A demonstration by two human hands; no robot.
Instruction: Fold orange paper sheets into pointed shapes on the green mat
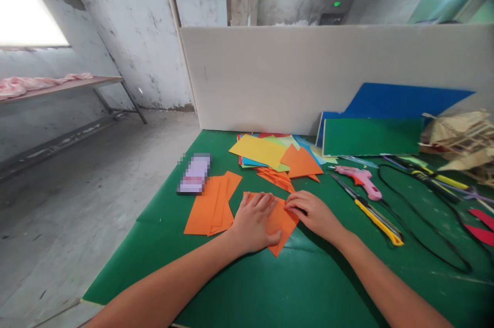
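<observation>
An orange sheet of paper (275,221) lies on the green tabletop, with a folded layer showing along its right side. My left hand (254,222) rests flat across its left part, fingers stretched out and pressing it down. At the sheet's upper right edge, my right hand (314,214) is closed, thumb and fingertips pinching the paper. Several loose orange sheets (210,209) overlap just left of my left hand. Beyond the hands sit folded orange pieces (276,177) and a larger orange piece (303,162).
A stack topped by yellow paper (258,150) stands at the back. To the right lie a pink glue gun (360,179) with a black cable, a yellow utility knife (376,220) and red pieces (480,232). A blurred phone (195,173) is near the left edge. Green board (372,136) leans behind.
</observation>
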